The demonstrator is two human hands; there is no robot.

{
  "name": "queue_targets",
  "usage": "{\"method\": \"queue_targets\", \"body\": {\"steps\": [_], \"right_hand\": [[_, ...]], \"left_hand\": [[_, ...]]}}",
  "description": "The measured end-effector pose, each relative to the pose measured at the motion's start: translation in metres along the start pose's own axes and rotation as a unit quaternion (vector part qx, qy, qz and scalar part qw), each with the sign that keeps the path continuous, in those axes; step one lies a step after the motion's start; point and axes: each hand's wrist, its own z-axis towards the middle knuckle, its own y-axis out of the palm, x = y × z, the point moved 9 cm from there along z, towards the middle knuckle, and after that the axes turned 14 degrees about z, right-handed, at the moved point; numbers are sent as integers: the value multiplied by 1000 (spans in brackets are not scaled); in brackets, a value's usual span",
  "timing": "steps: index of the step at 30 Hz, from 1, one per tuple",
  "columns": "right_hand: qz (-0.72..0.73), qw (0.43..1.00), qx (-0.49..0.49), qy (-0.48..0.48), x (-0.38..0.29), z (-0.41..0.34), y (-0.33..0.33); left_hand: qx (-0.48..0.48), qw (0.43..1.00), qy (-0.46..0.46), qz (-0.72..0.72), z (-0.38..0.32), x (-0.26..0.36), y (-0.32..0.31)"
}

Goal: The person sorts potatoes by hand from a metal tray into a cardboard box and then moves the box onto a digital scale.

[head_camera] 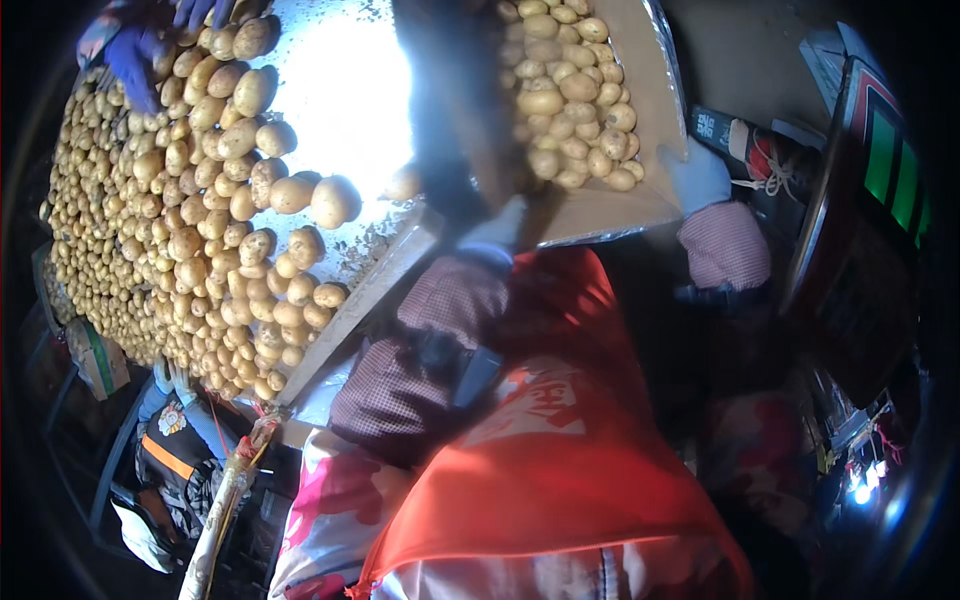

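A cardboard box (622,214) of potatoes (577,97) lies before me, its rim edged with shiny film. My right hand (697,176), in a pale glove, grips the box's right wall near the close corner, thumb towards the inside. At the left close corner my left hand (491,232), also gloved, holds the box; it is motion-blurred and its lower fingers are hidden. Left of the box, a large heap of potatoes (187,217) covers much of a bright sorting table (337,97). Several larger potatoes lie along the heap's near side.
A wooden rail (352,307) edges the table. A scale display (885,172) with green panels stands at right, near a shoe (772,161). A co-worker's purple gloves (135,64) are at upper left; another person's hands (172,379) touch the heap's lower edge. A wrapped pole (225,495) rises at lower left.
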Motion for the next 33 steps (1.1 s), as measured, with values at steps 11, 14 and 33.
{"method": "queue_targets", "body": {"steps": [11, 14, 33], "right_hand": [[32, 905, 326, -271, -105, -63, -35], [-94, 986, 30, -135, -148, -29, 38], [103, 943, 184, -259, -160, 33, 9]], "left_hand": [[4, 999, -14, -43, -12, -3, -17], [7, 999, -14, -50, -10, -7, -25], [-4, 998, -11, -68, -10, -13, -27]]}}
